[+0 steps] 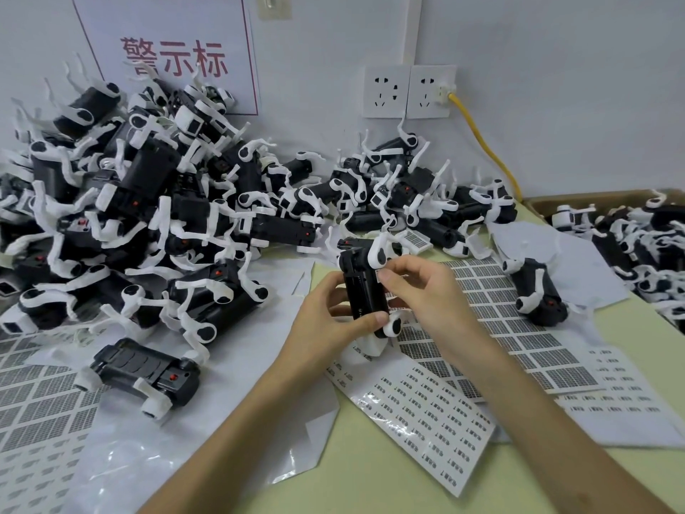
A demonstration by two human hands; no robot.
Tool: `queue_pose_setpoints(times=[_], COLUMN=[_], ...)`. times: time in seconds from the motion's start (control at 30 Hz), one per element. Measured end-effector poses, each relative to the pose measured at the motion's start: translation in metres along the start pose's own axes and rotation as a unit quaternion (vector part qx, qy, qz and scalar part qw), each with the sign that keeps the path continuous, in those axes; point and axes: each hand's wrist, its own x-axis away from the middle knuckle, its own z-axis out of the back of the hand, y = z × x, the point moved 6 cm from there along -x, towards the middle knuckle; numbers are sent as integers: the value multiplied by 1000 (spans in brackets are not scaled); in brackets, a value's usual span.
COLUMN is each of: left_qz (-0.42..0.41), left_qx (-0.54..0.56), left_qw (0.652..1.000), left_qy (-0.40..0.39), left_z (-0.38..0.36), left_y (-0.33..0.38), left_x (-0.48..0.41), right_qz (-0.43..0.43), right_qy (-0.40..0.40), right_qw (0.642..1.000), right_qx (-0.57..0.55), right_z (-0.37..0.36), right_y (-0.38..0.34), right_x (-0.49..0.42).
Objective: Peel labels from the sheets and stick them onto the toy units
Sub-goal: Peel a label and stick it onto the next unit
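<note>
Bright, even, diffuse light; only faint soft shadows on worktop (374,473). Mild sheen on clear film (122,469) lower left. Wide-angle bowing at edges, corners soft, centre sharp.

Factory assembly workstation. A pale green worktable (370,476) against a white wall is heaped with dozens of identical black-and-white toy units (148,217). Printed label sheets (519,328) lie spread across it. A cardboard box (593,202) at the right holds more of the same toys. The wall carries a sign (166,50) with red Chinese characters and two power sockets (387,91), one with a yellow cable (485,144) plugged in.
</note>
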Motion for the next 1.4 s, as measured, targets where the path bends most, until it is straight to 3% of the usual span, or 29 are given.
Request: queue_pose_setpoints(times=[0.3,0.57,0.73,0.87,1.4], left_qz=[-20,9,10,15,53], left_qx=[-13,42,81,85,85], left_qw=[1000,997,992,991,988], left_qy=[-13,-63,-98,-100,-118], left_z=[-1,-4,-4,-3,0], left_y=[1,-2,0,-1,-7], left_x=[0,-2,-1,0,-2], right_qz=[-24,-22,32,33,20], right_qy=[26,-60,-73,-115,-145], right_qw=[997,994,997,991,986], right_qx=[-62,-84,-9,-53,-84], right_z=[2,-9,-10,-14,-20], right_y=[9,9,6,5,9], right_x=[-1,-5,-6,-5,-2])
